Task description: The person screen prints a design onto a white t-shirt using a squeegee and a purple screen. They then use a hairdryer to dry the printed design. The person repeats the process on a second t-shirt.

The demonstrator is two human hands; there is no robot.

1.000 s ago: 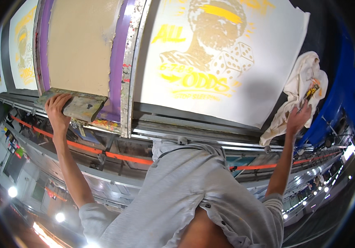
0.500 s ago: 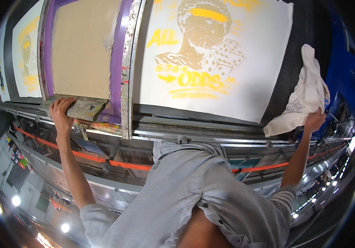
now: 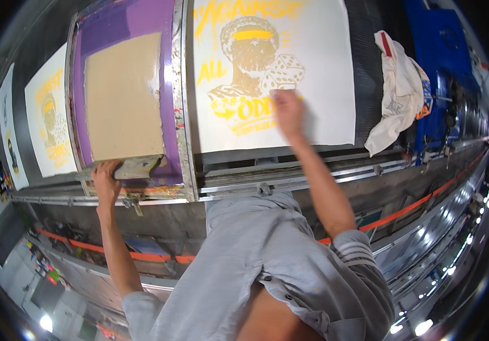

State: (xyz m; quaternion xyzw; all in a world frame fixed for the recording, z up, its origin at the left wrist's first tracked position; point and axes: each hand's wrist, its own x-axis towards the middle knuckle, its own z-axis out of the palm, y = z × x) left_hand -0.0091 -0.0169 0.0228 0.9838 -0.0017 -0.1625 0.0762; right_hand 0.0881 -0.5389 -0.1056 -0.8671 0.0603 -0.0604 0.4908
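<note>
My left hand (image 3: 106, 181) grips a worn, ink-stained squeegee (image 3: 142, 168) by its top, fingers curled over it. The squeegee lies across the near end of a screen printing frame (image 3: 183, 119). Inside the metal frame is a purple border (image 3: 101, 37) around a tan rectangle (image 3: 124, 96) with ragged edges. My right hand (image 3: 289, 113) is over the lower part of a white printed sheet (image 3: 327, 68), which carries a yellow and tan design of a head and dice. That hand is blurred, so its fingers and any contact are unclear.
A crumpled white cloth (image 3: 399, 94) lies on the dark surface right of the sheet, beside a blue machine part (image 3: 440, 42). More printed white sheets (image 3: 51, 122) lie left of the frame. A metal rail (image 3: 313, 177) runs along the near edge, with an orange strip (image 3: 406, 213) below.
My right hand has let go of the white cloth and moved left over the printed sheet. The cloth stays on the right. My left hand keeps hold of the squeegee. The view has shifted.
</note>
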